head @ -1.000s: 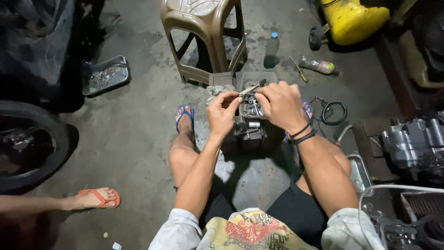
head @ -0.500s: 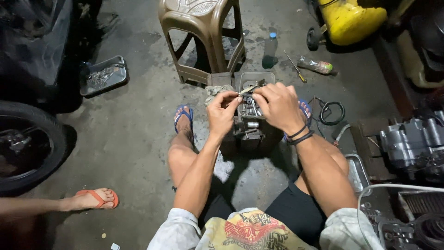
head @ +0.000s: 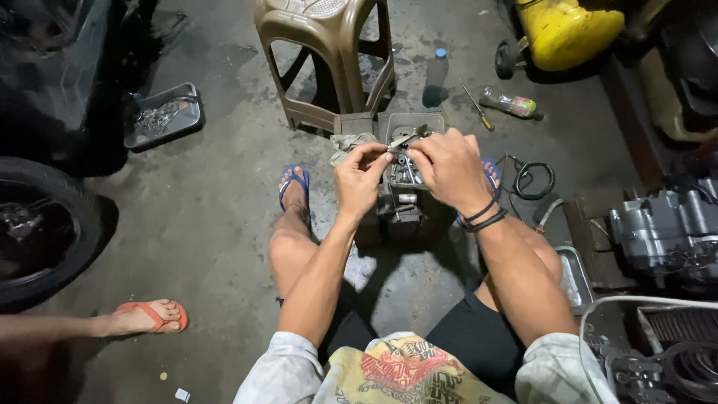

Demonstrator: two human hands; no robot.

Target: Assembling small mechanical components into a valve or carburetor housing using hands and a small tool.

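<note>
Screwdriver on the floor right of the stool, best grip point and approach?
Take the screwdriver by its yellow handle, the near end by the lying bottle. It lies flat on the concrete, thin shaft pointing away toward the standing bottle, so come from straight above, grip closing across the handle. The handle is the thicker part; the shaft looks too slim to pinch off the floor.

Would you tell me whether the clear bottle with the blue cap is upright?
Upright: the clear bottle stands on the floor beside the stool, cap on top.
</note>
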